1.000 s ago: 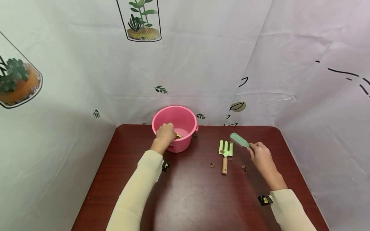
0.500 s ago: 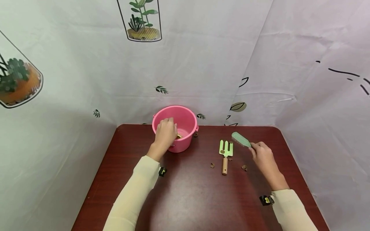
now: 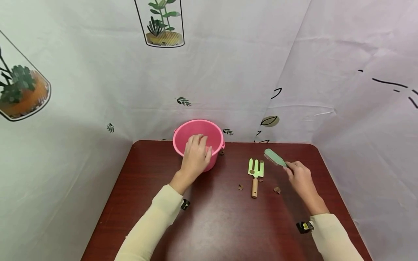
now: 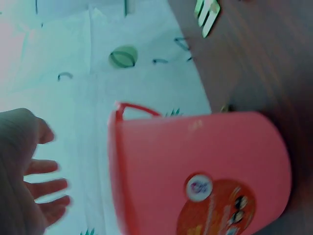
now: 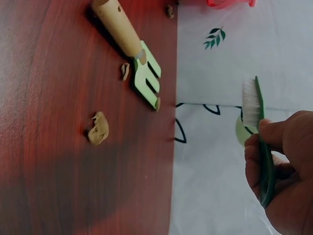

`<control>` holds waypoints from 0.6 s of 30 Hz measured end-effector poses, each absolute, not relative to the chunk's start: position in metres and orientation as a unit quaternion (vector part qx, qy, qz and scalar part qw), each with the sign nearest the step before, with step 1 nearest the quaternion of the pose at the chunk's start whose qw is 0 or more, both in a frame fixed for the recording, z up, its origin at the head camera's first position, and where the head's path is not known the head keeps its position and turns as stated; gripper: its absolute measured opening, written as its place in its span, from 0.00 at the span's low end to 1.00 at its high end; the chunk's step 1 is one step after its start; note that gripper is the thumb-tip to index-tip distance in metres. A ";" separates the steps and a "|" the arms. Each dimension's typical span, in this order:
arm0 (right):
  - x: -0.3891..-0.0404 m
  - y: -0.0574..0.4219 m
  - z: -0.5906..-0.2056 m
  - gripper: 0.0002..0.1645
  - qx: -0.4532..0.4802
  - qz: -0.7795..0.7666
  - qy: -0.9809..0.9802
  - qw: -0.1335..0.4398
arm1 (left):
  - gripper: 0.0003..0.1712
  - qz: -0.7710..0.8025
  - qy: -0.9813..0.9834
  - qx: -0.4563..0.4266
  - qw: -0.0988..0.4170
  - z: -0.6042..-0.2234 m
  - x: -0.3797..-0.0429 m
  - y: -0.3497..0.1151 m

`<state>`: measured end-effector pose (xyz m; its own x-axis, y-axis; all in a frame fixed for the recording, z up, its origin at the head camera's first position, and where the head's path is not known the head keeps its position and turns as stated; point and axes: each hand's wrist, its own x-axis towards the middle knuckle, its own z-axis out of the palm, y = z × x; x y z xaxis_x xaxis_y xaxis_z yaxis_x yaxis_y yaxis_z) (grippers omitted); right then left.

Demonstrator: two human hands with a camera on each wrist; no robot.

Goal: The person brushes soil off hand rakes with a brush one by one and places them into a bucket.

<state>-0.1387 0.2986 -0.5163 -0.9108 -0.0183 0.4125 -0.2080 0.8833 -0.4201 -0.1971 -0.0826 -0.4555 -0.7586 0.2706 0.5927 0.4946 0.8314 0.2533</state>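
My left hand (image 3: 196,157) is over the near rim of a pink bucket (image 3: 213,135). Its fingers are spread and nothing is between them; in the left wrist view the hand (image 4: 27,176) is apart from the bucket wall (image 4: 156,161). A green brush (image 3: 274,157) with white bristles is in my right hand (image 3: 301,181), which grips the handle with the bristles above the table. Left of the brush lies a garden hand fork (image 3: 254,181) with light green tines and a wooden handle. Small brown curled pieces (image 5: 99,128) lie around it, and one rests on its tines.
The bucket stands at the back edge of the dark red wooden table (image 3: 222,224), close to a white printed cloth (image 3: 228,72) hung behind and at both sides. A brown piece (image 3: 221,152) lies right beside the bucket.
My left hand has risen out of the bucket, moved slightly toward me and opened its fingers. The right hand has shifted slightly right with the brush.
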 end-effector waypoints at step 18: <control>-0.140 0.308 -0.531 0.15 0.069 0.242 -0.942 0.222 | 0.27 -0.164 -0.865 -0.361 0.308 -0.503 -0.169 -0.025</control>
<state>-0.1400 0.3084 -0.5307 -0.8919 -0.0231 0.4517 -0.2382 0.8730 -0.4256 -0.1690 -0.0253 -0.5028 -0.5491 0.5238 0.6513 0.7263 0.6846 0.0618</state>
